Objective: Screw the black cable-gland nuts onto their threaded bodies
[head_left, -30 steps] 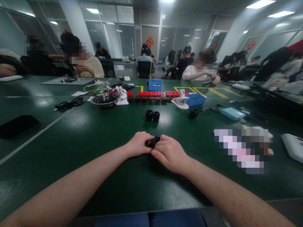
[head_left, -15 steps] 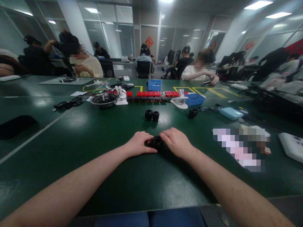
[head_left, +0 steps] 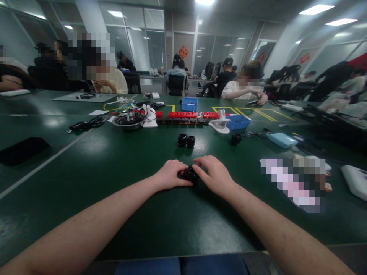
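In the middle of the green table (head_left: 137, 217), a black, round, hollow plastic fitting (head_left: 191, 175) has its opening facing up. My left hand (head_left: 173, 173) is closed around its left side, thumb along the near edge and fingers behind. At the right side, my right hand (head_left: 213, 173) has its thumb against the rim and its curled index finger just beyond it. The fitting hides part of this grip. Farther forward, two similar black fittings (head_left: 182, 139) stand side by side, and another black fitting (head_left: 236, 139) sits to the right.
Beyond the fittings are a row of red-and-black blocks (head_left: 182, 114), white clamps (head_left: 220, 122), blue bins (head_left: 237, 122) and a metal bowl (head_left: 127, 124) with cables. A light-blue case (head_left: 283, 140) and a pixelated flat item (head_left: 289, 183) lie right. People sit across the table.
The view has shifted slightly, moving everything a little right in the picture. My right index finger and thumb have spread somewhat at the fitting. My left hand keeps its hold.
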`<action>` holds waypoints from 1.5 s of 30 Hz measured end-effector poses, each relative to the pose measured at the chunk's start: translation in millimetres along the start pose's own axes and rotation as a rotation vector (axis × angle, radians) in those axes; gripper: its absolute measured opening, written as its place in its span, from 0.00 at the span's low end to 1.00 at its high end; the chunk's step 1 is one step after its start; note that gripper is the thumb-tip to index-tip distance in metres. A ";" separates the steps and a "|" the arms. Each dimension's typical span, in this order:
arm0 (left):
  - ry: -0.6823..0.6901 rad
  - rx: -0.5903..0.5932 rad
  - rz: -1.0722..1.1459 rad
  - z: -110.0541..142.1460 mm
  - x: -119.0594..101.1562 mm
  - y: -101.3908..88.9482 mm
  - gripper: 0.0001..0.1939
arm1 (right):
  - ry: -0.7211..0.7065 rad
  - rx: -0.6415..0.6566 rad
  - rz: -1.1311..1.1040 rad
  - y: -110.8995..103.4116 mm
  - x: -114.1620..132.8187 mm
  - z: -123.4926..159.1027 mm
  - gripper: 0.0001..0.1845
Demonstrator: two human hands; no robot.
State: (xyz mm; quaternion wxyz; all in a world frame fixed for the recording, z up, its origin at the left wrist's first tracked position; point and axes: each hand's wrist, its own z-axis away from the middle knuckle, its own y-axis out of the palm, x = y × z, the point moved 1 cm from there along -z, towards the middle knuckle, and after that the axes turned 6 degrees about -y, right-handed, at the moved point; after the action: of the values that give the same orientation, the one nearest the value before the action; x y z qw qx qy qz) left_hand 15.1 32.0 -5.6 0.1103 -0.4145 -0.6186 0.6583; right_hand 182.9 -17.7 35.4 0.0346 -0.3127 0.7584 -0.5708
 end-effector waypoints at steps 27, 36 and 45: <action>-0.012 0.002 0.020 0.0 -0.6 0.9 0.19 | -0.062 0.073 0.024 0.6 9.6 2.8 0.15; -0.011 -0.015 -0.019 0.3 -1.0 0.0 0.20 | -0.016 0.053 0.070 2.1 11.8 1.0 0.13; -0.008 -0.025 -0.035 0.6 -0.9 -0.1 0.20 | -0.012 0.041 0.037 2.2 12.0 -0.3 0.12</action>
State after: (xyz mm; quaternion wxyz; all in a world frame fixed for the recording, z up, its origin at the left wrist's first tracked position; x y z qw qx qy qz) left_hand 15.3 31.0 -5.2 0.1142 -0.4024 -0.6343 0.6501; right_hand 172.2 -23.3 37.2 0.0562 -0.3013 0.7521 -0.5834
